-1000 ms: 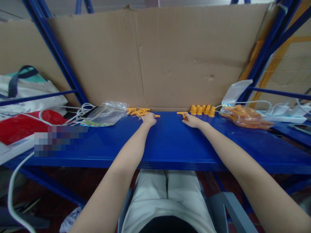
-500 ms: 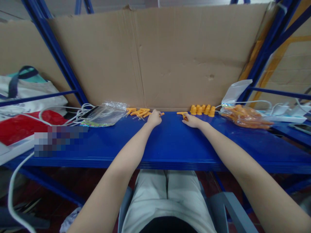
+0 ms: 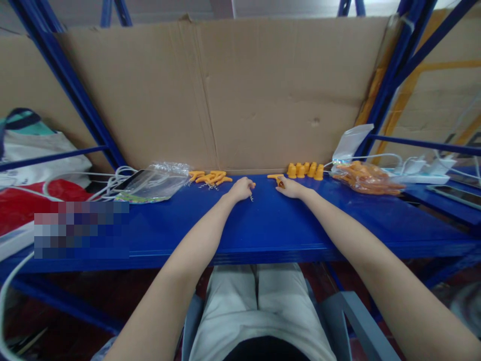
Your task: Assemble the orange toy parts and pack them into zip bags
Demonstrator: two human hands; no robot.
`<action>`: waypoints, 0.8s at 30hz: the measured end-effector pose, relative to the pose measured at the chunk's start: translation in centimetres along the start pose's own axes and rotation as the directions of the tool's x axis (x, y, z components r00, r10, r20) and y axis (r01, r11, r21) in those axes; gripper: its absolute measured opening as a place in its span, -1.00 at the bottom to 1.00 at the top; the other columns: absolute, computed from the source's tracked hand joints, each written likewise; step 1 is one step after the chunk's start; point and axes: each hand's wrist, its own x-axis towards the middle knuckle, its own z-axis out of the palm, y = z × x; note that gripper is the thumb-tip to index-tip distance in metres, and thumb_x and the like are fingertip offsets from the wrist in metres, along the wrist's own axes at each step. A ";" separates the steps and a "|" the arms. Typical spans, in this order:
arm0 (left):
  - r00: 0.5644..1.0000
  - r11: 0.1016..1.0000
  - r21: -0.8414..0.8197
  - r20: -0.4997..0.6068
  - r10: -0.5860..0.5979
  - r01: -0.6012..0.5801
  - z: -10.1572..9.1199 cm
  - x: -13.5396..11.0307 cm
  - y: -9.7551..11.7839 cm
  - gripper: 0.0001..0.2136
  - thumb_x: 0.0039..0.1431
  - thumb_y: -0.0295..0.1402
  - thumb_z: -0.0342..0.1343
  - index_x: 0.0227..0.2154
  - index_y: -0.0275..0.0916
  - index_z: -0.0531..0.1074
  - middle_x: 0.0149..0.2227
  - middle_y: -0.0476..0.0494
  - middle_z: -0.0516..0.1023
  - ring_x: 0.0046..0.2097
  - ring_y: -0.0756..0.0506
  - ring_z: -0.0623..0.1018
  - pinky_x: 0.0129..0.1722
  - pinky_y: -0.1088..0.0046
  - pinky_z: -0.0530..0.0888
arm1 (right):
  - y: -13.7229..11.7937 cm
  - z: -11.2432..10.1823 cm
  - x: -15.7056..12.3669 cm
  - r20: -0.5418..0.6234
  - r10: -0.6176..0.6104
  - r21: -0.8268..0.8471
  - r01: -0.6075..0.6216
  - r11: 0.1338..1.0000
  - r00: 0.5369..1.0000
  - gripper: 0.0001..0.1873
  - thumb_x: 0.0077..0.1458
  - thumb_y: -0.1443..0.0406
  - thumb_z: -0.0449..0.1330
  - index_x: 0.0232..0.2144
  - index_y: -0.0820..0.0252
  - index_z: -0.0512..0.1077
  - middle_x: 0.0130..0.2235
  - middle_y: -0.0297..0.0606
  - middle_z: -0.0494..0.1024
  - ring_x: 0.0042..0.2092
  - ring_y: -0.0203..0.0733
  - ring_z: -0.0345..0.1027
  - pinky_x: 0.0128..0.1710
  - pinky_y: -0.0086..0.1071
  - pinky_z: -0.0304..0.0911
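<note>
Left hand (image 3: 241, 190) now clear of ten-o'clock pile (image 3: 213, 176), one corkscrew (image 3: 254, 185) singled out in its grip; right hand (image 3: 292, 188) grasping orange handle (image 3: 274, 176).

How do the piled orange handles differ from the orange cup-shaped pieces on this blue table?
The handles are slim; the cups are stubby. The handles lie in a loose heap; the cups stand upright, close together. Metal spirals show among the handles, none on the cups. Both are orange.

The left hand (image 3: 241, 189) seemingly half-hides a corkscrew (image 3: 251, 198).
</note>
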 end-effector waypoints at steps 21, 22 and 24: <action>0.995 0.968 0.247 0.082 -0.062 0.040 -0.6 -0.5 -1.2 -0.61 0.11 -0.49 0.00 -0.02 -0.16 0.52 -0.09 -0.22 0.54 0.01 -0.20 0.49 0.06 0.36 0.37 | 0.6 -1.4 -0.2 -0.044 0.087 0.124 -0.081 0.989 0.995 -0.46 0.29 0.15 -0.03 0.19 0.39 0.23 0.14 0.12 0.41 0.14 0.05 0.33 0.13 -0.19 0.20; 0.994 0.967 0.254 0.087 -0.061 0.037 -0.5 -0.5 -1.3 -0.62 0.12 -0.49 0.00 -0.03 -0.17 0.52 -0.09 -0.22 0.54 0.00 -0.20 0.49 0.05 0.37 0.38 | 0.9 -1.5 0.0 -0.081 0.080 0.124 -0.070 0.990 0.993 -0.47 0.29 0.15 -0.04 0.17 0.40 0.25 0.15 0.12 0.40 0.16 0.05 0.31 0.15 -0.18 0.18; 0.993 0.964 0.264 0.098 -0.065 0.037 -0.5 -0.4 -1.4 -0.63 0.14 -0.48 0.00 -0.02 -0.18 0.52 -0.07 -0.23 0.54 0.00 -0.20 0.50 0.03 0.37 0.39 | 1.7 -1.6 0.2 -0.165 0.070 0.106 -0.053 0.993 0.984 -0.48 0.29 0.15 -0.05 0.14 0.41 0.29 0.16 0.14 0.39 0.18 0.08 0.27 0.17 -0.14 0.15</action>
